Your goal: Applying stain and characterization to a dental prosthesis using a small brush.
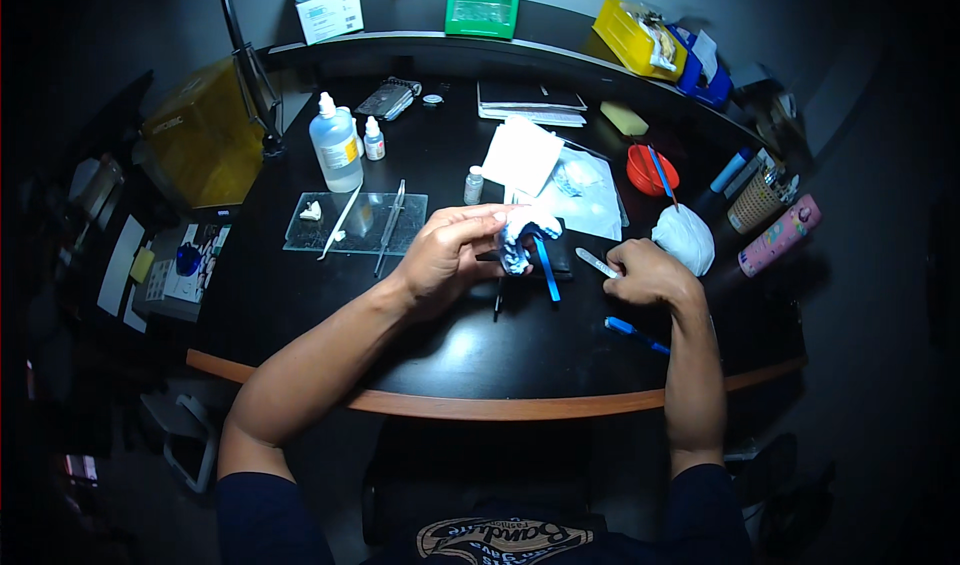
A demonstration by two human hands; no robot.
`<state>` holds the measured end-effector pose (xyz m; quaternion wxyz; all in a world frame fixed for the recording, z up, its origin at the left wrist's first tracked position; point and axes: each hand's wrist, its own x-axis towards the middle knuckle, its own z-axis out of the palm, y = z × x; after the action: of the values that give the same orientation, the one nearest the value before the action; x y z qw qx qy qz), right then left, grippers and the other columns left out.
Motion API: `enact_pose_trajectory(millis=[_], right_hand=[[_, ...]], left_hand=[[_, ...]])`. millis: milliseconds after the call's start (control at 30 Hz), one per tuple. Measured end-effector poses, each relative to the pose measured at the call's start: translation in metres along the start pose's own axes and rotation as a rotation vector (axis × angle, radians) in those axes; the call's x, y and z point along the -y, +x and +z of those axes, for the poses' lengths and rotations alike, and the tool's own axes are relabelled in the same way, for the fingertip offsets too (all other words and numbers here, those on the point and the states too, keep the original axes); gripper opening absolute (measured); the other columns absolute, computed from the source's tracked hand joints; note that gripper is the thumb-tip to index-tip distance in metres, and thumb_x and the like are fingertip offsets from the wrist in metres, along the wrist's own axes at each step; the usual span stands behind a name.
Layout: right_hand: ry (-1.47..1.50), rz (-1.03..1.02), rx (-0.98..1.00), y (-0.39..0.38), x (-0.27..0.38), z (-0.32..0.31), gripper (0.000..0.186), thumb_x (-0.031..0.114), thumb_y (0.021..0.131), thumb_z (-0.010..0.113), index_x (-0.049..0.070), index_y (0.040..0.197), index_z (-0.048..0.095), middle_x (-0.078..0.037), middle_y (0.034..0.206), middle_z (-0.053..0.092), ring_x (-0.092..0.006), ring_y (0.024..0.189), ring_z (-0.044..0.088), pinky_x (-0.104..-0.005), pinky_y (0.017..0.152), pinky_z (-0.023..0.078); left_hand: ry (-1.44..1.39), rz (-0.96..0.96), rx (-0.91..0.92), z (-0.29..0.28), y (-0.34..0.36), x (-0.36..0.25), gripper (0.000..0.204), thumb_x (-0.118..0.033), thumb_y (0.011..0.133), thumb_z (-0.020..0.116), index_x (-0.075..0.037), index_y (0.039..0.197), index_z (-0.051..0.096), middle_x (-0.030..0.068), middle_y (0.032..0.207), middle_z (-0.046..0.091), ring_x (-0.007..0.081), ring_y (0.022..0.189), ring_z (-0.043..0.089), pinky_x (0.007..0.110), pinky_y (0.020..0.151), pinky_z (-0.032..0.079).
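Note:
My left hand (pixel 440 257) is closed on a white, horseshoe-shaped piece with blue patches (pixel 520 233), which looks like a dental cast, held up above the desk. A bright blue strip (pixel 549 271) slants down beside that piece; whether it is attached, I cannot tell. In my right hand (pixel 645 273) is a slim, flat, pale-handled tool (pixel 596 262), like a scalpel handle, pointing left towards the piece. The tool's other end is hidden in the fingers. On the desk near my right wrist lies a blue pen-like tool (pixel 636 334).
Left on the black desk (pixel 440 365) sits a glass slab (pixel 300 235) bearing a white spatula, tweezers (pixel 391 227) and white lumps. Behind it stand a large bottle (pixel 337 150) and a dropper bottle (pixel 374 141). Rightward are a red bowl (pixel 645 177) and a white rounded bundle (pixel 684 238).

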<state>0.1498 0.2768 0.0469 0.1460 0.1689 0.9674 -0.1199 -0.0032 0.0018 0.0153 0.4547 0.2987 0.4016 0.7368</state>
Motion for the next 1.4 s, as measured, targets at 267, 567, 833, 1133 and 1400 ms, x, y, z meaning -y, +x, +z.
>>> enact_pose_trajectory(millis=[267,567,833,1133,1400], right_hand=[[0.019,0.027,-0.026,-0.002,-0.003,0.001,0.021,0.019,0.073,0.077,0.0,0.071,0.068,-0.018,0.069,0.07,-0.0292,0.064,0.069,-0.04,0.067,0.056],[0.043,-0.005,-0.084,-0.002,-0.009,0.009,0.02,0.017,0.07,0.08,0.001,0.07,0.067,-0.017,0.069,0.071,-0.0304,0.068,0.072,-0.0401,0.07,0.057],[0.019,-0.005,-0.11,-0.01,0.006,0.002,0.019,0.014,0.068,0.078,0.001,0.078,0.069,-0.016,0.075,0.073,-0.0329,0.077,0.074,-0.0406,0.076,0.057],[-0.013,-0.062,-0.162,-0.01,0.005,0.008,0.015,0.008,0.067,0.075,0.0,0.075,0.066,-0.015,0.073,0.071,-0.0275,0.07,0.071,-0.0369,0.069,0.055],[0.013,-0.033,-0.141,-0.012,0.015,0.007,0.01,0.009,0.069,0.074,0.002,0.074,0.069,-0.019,0.076,0.074,-0.0368,0.077,0.074,-0.0415,0.077,0.058]], left_hand=[[0.123,0.066,-0.035,0.006,0.0,0.0,0.043,-0.014,0.104,0.058,0.007,0.141,0.062,0.0157,0.131,0.07,0.019,0.115,0.071,0.038,0.102,0.058],[0.136,0.094,-0.08,0.01,-0.003,-0.001,0.046,-0.006,0.095,0.052,0.004,0.138,0.065,0.0181,0.13,0.068,0.0205,0.115,0.069,0.046,0.104,0.059],[0.159,0.107,-0.053,0.008,-0.001,-0.002,0.05,-0.007,0.091,0.052,0.006,0.136,0.066,0.0171,0.123,0.071,0.0197,0.108,0.072,0.04,0.098,0.061],[0.246,0.112,-0.056,0.005,-0.001,0.0,0.05,-0.006,0.09,0.051,0.006,0.136,0.066,0.0163,0.119,0.073,0.0172,0.104,0.074,0.033,0.095,0.062],[0.25,0.119,-0.062,0.001,0.0,0.003,0.05,-0.007,0.09,0.05,0.007,0.136,0.066,0.0169,0.119,0.074,0.0168,0.104,0.074,0.033,0.093,0.062]])
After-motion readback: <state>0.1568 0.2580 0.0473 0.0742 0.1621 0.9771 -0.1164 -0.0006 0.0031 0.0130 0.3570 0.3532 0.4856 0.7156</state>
